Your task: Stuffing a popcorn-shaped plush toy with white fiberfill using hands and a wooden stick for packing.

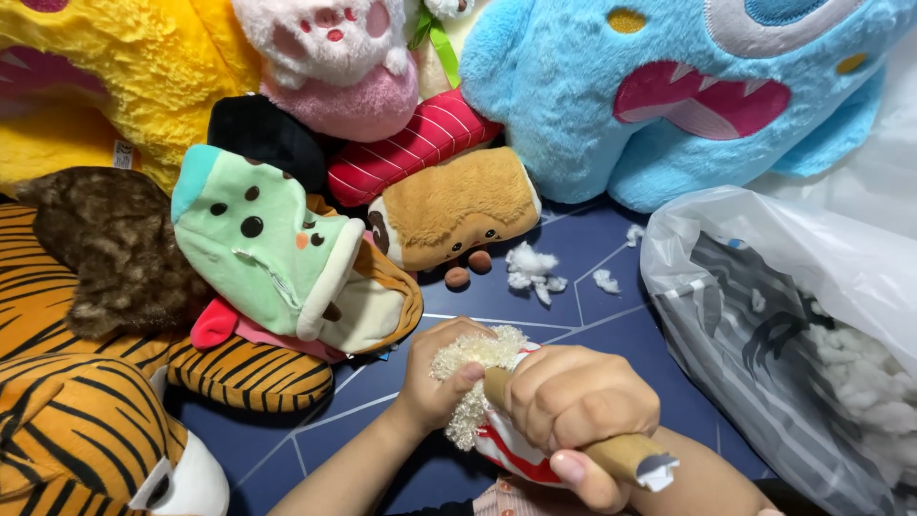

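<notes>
Head view shows two hands near the bottom edge: the right hand (578, 397) is clenched round a wooden stick (611, 449), its end pushed into a red-and-white striped plush (506, 444), while the left hand (441, 373) pinches that toy's fuzzy cream part (473, 368). Three loose stuffing tufts (531, 268) lie farther off on the dark blue floor (592, 315). One translucent plastic bag (764, 315) of white filling sits right; a blue monster plush (611, 96) lies far.

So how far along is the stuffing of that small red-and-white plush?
Done: nothing clearly finished; filled plush toys lie on the blue floor. In hand: the left hand holds the red-and-white plush with cream fluff at its opening, while the right hand pushes a wooden stick in. Left: loose stuffing and a bagful.
</notes>
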